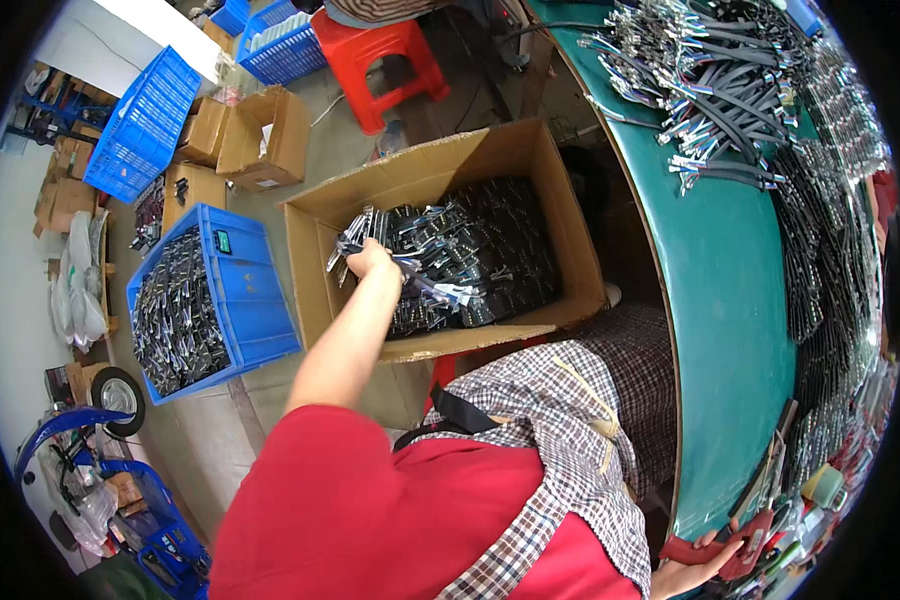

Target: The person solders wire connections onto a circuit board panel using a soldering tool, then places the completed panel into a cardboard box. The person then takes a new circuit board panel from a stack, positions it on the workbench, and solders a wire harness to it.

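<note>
Where the blue crate (255, 290) stands at left, dark cables (180, 315) fill it. The left hand (375, 262) is closed around a cable bundle (417, 279) over the open cardboard box (315, 230); its fingertips are hidden. The bundle's long axis slants from upper left to lower right, pale wire ends pointing lower right. Beside the green surface (730, 330), the right hand (692, 576), cut off by the lower edge, grips a red tool (755, 548).

Left hand (375, 262) gripping dark cables (422, 281) over open cardboard box (572, 245), right hand (698, 574) holding red tool (752, 546)
</note>
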